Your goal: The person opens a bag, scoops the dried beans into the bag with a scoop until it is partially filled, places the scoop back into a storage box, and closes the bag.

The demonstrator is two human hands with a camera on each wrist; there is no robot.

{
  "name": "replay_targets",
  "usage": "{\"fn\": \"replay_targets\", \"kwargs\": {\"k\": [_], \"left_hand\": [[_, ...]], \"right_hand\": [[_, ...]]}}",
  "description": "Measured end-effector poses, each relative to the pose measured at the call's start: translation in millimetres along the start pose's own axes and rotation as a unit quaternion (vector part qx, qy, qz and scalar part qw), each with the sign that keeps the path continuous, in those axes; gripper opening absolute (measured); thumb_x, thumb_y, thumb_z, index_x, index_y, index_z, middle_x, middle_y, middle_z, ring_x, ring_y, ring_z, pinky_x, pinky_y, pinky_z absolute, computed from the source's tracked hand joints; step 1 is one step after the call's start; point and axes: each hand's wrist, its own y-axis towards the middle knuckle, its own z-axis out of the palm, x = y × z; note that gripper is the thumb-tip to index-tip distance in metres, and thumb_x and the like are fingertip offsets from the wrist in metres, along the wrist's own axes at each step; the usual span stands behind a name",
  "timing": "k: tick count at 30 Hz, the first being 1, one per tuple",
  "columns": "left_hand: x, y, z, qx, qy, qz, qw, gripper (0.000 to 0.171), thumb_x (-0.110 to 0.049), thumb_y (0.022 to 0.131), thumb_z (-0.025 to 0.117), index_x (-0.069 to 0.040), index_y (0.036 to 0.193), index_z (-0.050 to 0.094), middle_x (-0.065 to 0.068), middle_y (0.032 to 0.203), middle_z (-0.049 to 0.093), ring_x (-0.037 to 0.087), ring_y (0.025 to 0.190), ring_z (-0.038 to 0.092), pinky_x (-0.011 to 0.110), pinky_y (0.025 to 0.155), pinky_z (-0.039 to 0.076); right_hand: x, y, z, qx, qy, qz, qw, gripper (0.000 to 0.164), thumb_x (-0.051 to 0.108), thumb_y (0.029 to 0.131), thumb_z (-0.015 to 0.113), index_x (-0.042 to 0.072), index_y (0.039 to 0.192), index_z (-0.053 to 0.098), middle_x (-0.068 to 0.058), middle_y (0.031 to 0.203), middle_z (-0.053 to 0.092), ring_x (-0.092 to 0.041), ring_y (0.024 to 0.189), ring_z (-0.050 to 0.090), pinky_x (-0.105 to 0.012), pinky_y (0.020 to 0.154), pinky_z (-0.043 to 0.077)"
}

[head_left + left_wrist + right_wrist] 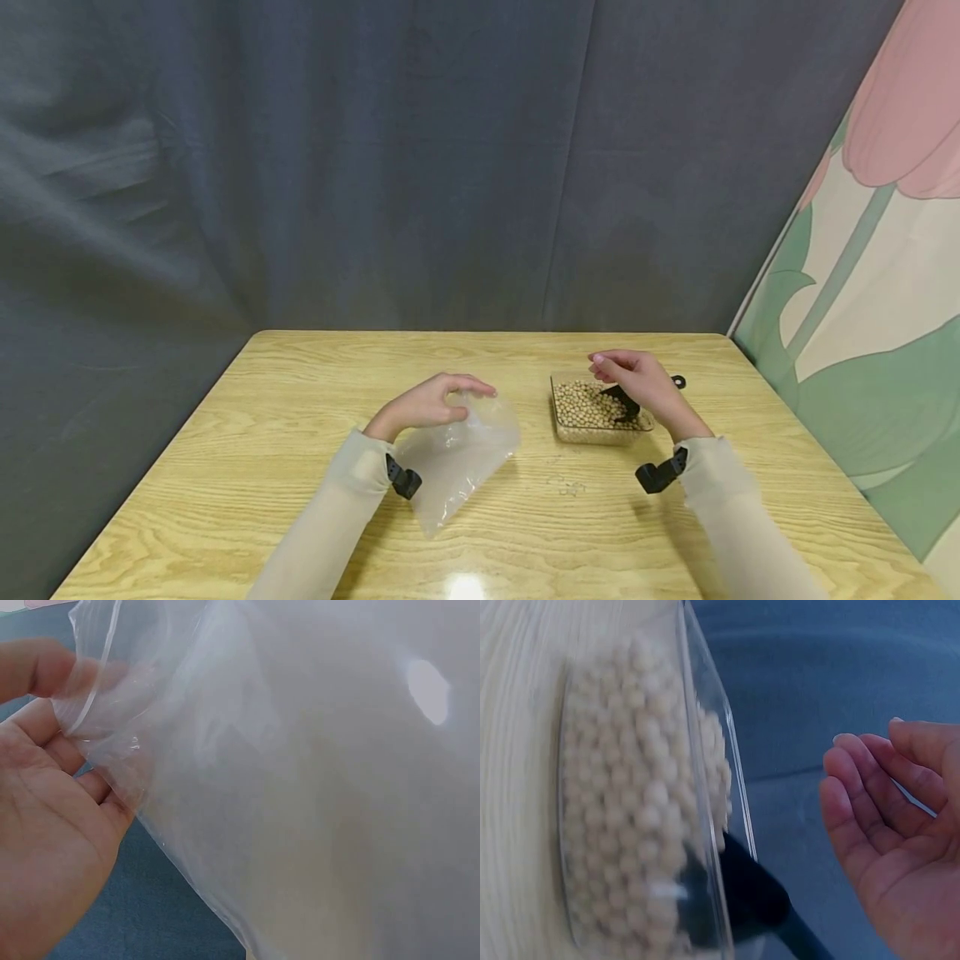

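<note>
My left hand grips the upper edge of a clear plastic zip bag, which hangs down with its lower corner toward me. In the left wrist view, the bag's zip strip runs near the fingers and the film fills most of the picture. My right hand is above a clear rectangular container of round beige beans, fingers loosely bent with nothing between them. A black scoop lies with its head in the beans, its handle sticking out over the far right rim, partly behind the right hand.
The wooden table carries the container right of the bag. Faint scribbles mark the tabletop in front of it. A dark curtain hangs behind, and a wall with a flower picture stands at the right.
</note>
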Motion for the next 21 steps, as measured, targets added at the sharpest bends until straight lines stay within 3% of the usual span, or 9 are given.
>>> {"fn": "replay_targets", "kwargs": {"k": [11,17,21], "left_hand": [[1.3,-0.8,-0.9,0.001,-0.009,-0.01,0.9999,0.049,0.001,0.085,0.052,-0.007,0.134,0.057,0.01,0.138,0.055,0.028,0.134,0.044,0.044,0.103,0.039],[1.3,-2.0,-1.2,0.005,-0.005,0.0,1.0,0.048,0.001,0.085,0.052,-0.006,0.133,0.057,0.011,0.138,0.055,0.03,0.133,0.044,0.044,0.104,0.039],[0.8,-2.8,-2.4,0.007,-0.003,0.004,1.0,0.049,0.001,0.085,0.051,-0.006,0.134,0.056,0.012,0.138,0.055,0.031,0.133,0.044,0.044,0.103,0.04]], "right_hand": [[-8.2,-7.9,-22.5,0.003,-0.124,-0.046,0.991,0.049,0.037,0.1,0.048,0.001,0.131,0.057,-0.023,0.126,0.061,-0.038,0.11,0.061,-0.052,0.091,0.05],[-11.6,-9.3,-33.8,0.019,-0.176,-0.073,0.982,0.044,0.032,0.1,0.049,0.0,0.127,0.06,-0.023,0.123,0.062,-0.038,0.107,0.062,-0.05,0.085,0.053],[-15.8,-9.5,-40.3,0.03,-0.213,-0.09,0.972,0.04,0.028,0.099,0.051,-0.001,0.125,0.062,-0.022,0.119,0.064,-0.037,0.107,0.062,-0.054,0.089,0.05]]}}
